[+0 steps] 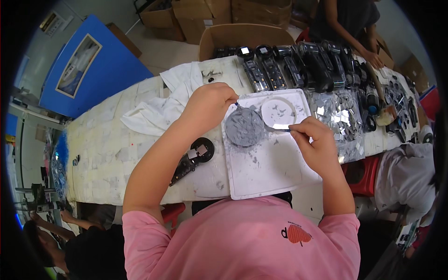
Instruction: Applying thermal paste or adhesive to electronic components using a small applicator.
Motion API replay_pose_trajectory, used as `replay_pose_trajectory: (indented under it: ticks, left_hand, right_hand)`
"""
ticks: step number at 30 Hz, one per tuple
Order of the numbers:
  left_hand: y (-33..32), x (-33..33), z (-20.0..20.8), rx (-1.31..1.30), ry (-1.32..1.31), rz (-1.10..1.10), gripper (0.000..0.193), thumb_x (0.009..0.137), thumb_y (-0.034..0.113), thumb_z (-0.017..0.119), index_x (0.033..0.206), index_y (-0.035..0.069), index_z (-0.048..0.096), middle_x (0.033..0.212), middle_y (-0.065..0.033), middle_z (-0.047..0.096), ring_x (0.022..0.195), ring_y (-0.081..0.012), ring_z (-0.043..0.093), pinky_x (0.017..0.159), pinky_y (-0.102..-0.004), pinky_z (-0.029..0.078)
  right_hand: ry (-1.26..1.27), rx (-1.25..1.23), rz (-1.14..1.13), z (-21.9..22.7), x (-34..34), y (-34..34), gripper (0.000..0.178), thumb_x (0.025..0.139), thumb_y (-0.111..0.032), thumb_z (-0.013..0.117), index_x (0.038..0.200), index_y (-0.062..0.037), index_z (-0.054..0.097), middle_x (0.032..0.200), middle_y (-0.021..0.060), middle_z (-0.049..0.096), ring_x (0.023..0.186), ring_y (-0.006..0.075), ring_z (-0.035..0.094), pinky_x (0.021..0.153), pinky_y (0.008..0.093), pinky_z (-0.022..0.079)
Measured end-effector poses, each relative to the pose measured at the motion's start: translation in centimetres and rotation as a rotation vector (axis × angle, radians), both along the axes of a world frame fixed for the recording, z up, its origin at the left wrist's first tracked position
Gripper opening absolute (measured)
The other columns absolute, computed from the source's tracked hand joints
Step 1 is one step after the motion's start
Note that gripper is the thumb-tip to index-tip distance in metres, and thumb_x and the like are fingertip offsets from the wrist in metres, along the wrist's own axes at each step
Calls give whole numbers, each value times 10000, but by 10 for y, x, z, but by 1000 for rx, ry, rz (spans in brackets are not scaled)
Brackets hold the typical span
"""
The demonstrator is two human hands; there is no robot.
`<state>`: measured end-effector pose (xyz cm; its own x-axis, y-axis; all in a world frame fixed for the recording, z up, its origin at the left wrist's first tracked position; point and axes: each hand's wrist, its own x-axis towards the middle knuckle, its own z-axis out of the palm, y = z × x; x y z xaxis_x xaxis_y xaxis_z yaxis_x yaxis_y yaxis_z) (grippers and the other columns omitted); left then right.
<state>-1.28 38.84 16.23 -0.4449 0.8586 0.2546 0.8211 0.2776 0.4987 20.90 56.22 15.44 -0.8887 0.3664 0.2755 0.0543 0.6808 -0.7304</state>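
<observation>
A white foam tray point(266, 179) lies on the table in front of me. On it is a round container heaped with grey, flaky material point(244, 127), and grey crumbs are scattered around it. Beside it, to the right, sits a white round lid or dish point(295, 112) with grey flakes inside. My left hand point(210, 106) is closed in a pinch at the heap's far edge, on a small dark piece too tiny to name. My right hand point(316, 143) grips a thin dark tool point(278, 129), its tip pointing left, beside the heap.
Left of the tray lies a black device with a round head point(201, 150). White cloth point(156, 114) is bunched behind my left forearm. Several black devices point(268, 70) line the far edge, with a bag of shiny pieces point(337, 114) to the right. Other people work around the table.
</observation>
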Motion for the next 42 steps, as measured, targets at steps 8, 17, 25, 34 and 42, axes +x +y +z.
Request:
replay_pose_trajectory:
  ticks: [8, 17, 25, 34, 42]
  left_hand:
    - [11, -30, -21, -188, -63, -53, 141, 844, 126, 634, 910, 41, 724, 975, -108, 689, 920, -287, 640, 819, -384, 512]
    - [-65, 15, -5, 9, 76, 51, 284, 844, 165, 682, 1099, 43, 666, 1108, -118, 652, 1036, -318, 591, 877, -386, 482]
    - [-135, 70, -35, -55, -55, 146, 342, 746, 77, 752, 1076, 39, 668, 1219, -153, 584, 1068, -336, 569, 879, -390, 474]
    - [-140, 80, -70, 208, -161, 323, 272, 769, -23, 722, 1037, 7, 685, 1096, -129, 600, 909, -265, 632, 771, -331, 518]
    - [-149, 76, -77, 269, -91, 336, 265, 728, -35, 735, 980, 32, 687, 1031, -123, 630, 886, -305, 611, 745, -362, 502]
  right_hand:
    - [-4, -91, -4, -2, 1, -3, 120, 817, 54, 652, 929, 27, 683, 784, 80, 615, 653, 139, 573, 587, 253, 437]
    - [84, -102, 100, -27, 6, -19, 151, 802, 79, 666, 938, 14, 668, 857, 104, 652, 748, 183, 635, 622, 265, 487]
    - [91, -60, 68, -43, 3, -31, 151, 791, 60, 697, 932, 10, 676, 871, 118, 656, 765, 208, 645, 627, 281, 508]
    - [31, -45, -32, -43, 5, -38, 139, 812, 5, 713, 949, -10, 691, 840, 114, 652, 662, 217, 632, 568, 302, 494]
    - [71, 134, 61, -32, 4, -44, 203, 798, 25, 715, 996, -4, 681, 860, 112, 618, 656, 218, 600, 563, 298, 470]
